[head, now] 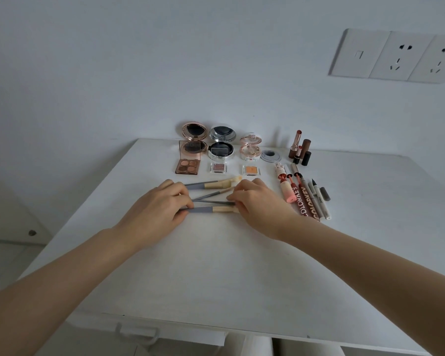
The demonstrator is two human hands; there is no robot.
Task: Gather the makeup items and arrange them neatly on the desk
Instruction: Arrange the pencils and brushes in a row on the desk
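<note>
Grip comes from both sides: the left hand point(159, 209) pinches the grey handle end of the nearest brush point(211, 209), and the right hand point(257, 201) pinches its pale head end, the brush lying flat on the desk point(216, 265). It looks light and stiff, likely to roll, with soft bristles that would splay; the handle or ferrule is the better hold. Three other brushes point(212, 184) fan out just beyond, between the hands. Further back stand open compacts point(220, 150); pens point(308, 199) lie to the right. Both hands cover the brush ends, so whether other fingers touch the neighbouring brushes cannot be told.
</note>
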